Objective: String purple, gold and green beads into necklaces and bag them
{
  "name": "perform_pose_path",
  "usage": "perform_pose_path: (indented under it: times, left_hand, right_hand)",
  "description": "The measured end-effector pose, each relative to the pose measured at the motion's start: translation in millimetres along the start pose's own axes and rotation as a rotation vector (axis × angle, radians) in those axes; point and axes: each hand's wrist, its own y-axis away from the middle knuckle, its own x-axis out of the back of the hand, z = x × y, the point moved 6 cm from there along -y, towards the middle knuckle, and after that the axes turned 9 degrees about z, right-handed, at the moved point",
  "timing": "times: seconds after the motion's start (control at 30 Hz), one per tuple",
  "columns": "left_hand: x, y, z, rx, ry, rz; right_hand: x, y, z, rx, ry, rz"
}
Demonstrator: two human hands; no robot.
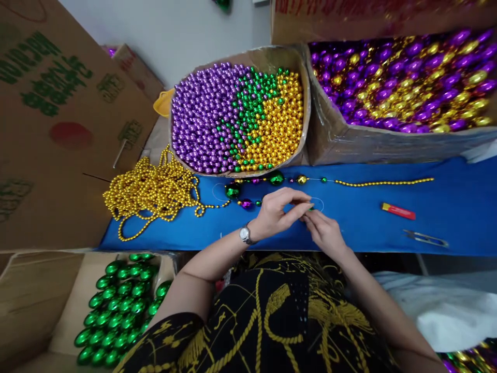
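Observation:
My left hand (280, 211), with a watch (245, 234) at its wrist, pinches a small green bead (311, 206) between thumb and fingertips. My right hand (323, 229) meets it there, its fingers closed at the same spot; what exactly they grip is partly hidden. A thin clear string (321, 201) curves out past the fingertips. Behind my left hand lies a strand of mixed beads, with a large green bead (233, 190), a purple bead (247, 204) and another big green bead (276, 178). A row of tiny gold beads (384, 183) runs off to the right.
A box (307, 129) of purple, green and gold beads stands behind my hands, with another box (388, 145) to its right. Gold bead chains (151, 194) pile at left. A red lighter (399, 211) and thread snips (426, 238) lie right on the blue cloth (357, 230).

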Motion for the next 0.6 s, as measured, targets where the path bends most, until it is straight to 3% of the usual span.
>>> perform_pose_path:
  times: [0.23,0.33,0.5,0.6]
  left_hand:
    - [-63.2,24.1,-50.1,-0.209,-0.109,-0.392]
    - [-80.8,23.0,-58.3,-0.233,-0.252,-0.468]
    - [-96.0,18.7,-55.2,-0.27,-0.464,-0.533]
    - [-105.7,17.8,-57.0,-0.25,-0.5,-0.551]
  right_hand:
    - [29.4,6.0,17.6,-0.284,-0.172,0.08]
    - [41.6,4.0,22.2,-0.377,-0.268,0.119]
    - [69.8,-4.2,37.5,-0.512,-0.505,0.503]
    - [69.1,-15.0,37.0,-0.518,-0.555,0.462]
